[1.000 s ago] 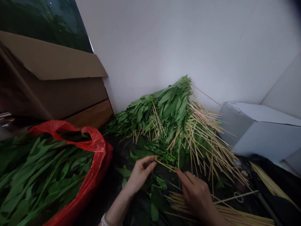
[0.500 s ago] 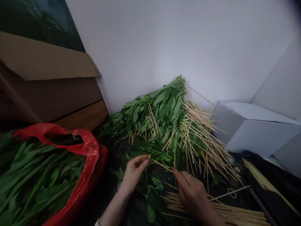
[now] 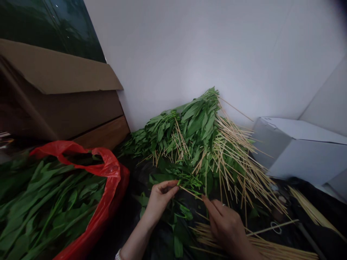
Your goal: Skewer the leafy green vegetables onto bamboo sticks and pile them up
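Observation:
My left hand (image 3: 159,199) pinches a small bunch of green leaves (image 3: 187,179) at the tip of a thin bamboo skewer (image 3: 190,192). My right hand (image 3: 226,225) grips the other end of that skewer, thumb and forefinger closed on it. Just behind them rises a big heap of skewered greens (image 3: 200,133), sticks fanning out to the right. Loose leaves (image 3: 177,231) lie on the dark sheet under my hands.
A red plastic bag (image 3: 108,180) full of long green leaves sits at the left. Brown cardboard boxes (image 3: 62,97) stand behind it. A white box (image 3: 298,148) is at the right, and bare skewers (image 3: 260,245) lie near my right hand. A white wall backs everything.
Both hands keep their hold on the skewer and leaves and barely shift. The view swung slightly left and then back.

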The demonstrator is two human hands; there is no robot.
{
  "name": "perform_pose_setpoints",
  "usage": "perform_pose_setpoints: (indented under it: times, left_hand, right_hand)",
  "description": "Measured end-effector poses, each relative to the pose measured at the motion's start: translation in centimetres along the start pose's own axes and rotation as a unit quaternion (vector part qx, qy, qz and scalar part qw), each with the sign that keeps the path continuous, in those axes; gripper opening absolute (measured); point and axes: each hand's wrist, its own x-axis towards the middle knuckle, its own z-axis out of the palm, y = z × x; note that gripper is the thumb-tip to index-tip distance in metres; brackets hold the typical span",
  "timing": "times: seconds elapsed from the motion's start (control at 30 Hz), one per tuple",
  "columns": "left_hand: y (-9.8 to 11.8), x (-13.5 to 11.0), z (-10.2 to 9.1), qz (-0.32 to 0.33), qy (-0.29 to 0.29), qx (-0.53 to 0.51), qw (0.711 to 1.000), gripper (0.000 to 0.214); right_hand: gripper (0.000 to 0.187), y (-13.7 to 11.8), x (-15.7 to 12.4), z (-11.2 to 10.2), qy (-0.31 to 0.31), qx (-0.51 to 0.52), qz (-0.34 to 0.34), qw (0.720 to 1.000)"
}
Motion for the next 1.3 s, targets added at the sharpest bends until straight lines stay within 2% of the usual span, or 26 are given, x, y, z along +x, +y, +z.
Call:
perform_pose_setpoints:
  times: [0.77, 0.9, 1.07, 1.3]
  left_hand:
    - [-0.3, 0.0, -0.2, 0.012, 0.0, 0.021, 1.0, 0.026]
    - [-0.7, -0.1, -0.3, 0.047, -0.004, 0.072, 0.996, 0.021]
    - [-1.6, -0.2, -0.5, 0.141, 0.013, 0.188, 0.972, 0.02]
    - [-1.8, -0.7, 0.0, 0.173, 0.032, 0.219, 0.96, 0.019]
  right_hand:
    - [0.042, -0.1, 0.2, -0.2, 0.013, 0.013, 0.007, 1.0]
    - [0.043, -0.2, 0.0, -0.1, -0.001, 0.005, 0.009, 1.0]
    - [0.043, -0.5, -0.2, 0.2, 0.001, -0.003, 0.016, 1.0]
    - [0.039, -0.8, -0.1, 0.4, -0.005, -0.006, 0.023, 1.0]
